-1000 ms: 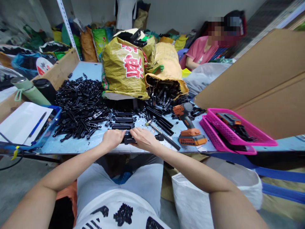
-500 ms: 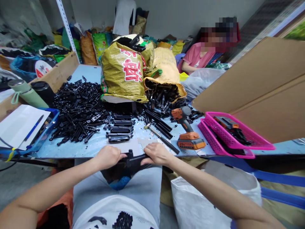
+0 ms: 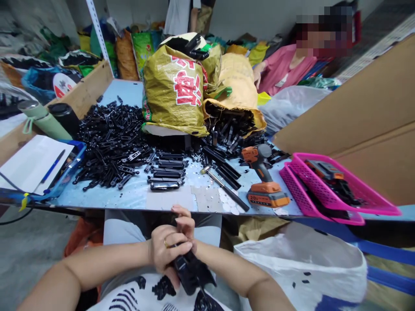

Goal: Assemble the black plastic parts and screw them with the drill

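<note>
Both my hands are down over my lap, below the front edge of the blue table. My left hand is closed around a black plastic part, a ring on one finger. My right hand lies right behind it, fingers curled against the same part. On the table straight ahead is a small neat stack of black parts. A big loose heap of black parts lies to its left.
An orange cordless drill and a long metal tool lie right of centre. Pink baskets stand at the right, yellow sacks behind. Paper with a pen is left. A white bag hangs right. Another person sits across.
Both hands have pulled the black part off the table edge and down onto my lap, closing together around it. The camera has tilted slightly.
</note>
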Motion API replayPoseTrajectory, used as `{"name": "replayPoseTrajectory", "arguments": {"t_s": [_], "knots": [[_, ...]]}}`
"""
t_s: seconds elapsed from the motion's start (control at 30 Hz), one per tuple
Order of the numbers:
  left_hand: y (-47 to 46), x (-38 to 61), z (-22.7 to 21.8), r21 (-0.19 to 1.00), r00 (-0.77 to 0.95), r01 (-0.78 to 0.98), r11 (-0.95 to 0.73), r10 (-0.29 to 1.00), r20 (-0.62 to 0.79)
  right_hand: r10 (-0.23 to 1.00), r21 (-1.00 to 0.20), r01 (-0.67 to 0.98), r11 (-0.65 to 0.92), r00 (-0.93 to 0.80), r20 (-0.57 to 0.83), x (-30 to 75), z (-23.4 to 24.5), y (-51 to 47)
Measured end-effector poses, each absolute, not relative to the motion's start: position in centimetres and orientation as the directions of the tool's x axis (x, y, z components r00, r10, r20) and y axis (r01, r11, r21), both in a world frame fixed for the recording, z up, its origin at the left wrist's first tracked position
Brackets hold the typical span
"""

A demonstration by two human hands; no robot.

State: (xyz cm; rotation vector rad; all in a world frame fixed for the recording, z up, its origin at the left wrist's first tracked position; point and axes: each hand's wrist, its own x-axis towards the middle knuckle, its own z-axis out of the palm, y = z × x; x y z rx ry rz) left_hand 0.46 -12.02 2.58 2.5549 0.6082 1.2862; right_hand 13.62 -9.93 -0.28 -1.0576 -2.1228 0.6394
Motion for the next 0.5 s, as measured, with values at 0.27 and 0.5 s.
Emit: {"name": "replayPoseTrajectory", "arguments": {"t_s": [0.27,0.5], "knots": [[-2.6,-2.8,-0.6,0.078,0.674,0.685,-0.724,0.671,0.309,0.840,-0.363,0.906,0.217,0.016,0.543,29.2,5.1,1.3],[-3.7,-2.2,-0.3,0.086,0.525,0.807,-0.584,0.776,0.349,0.898,-0.208,0.885,-0.416,0.436,0.062,44.7,8.8,6.4]]}}
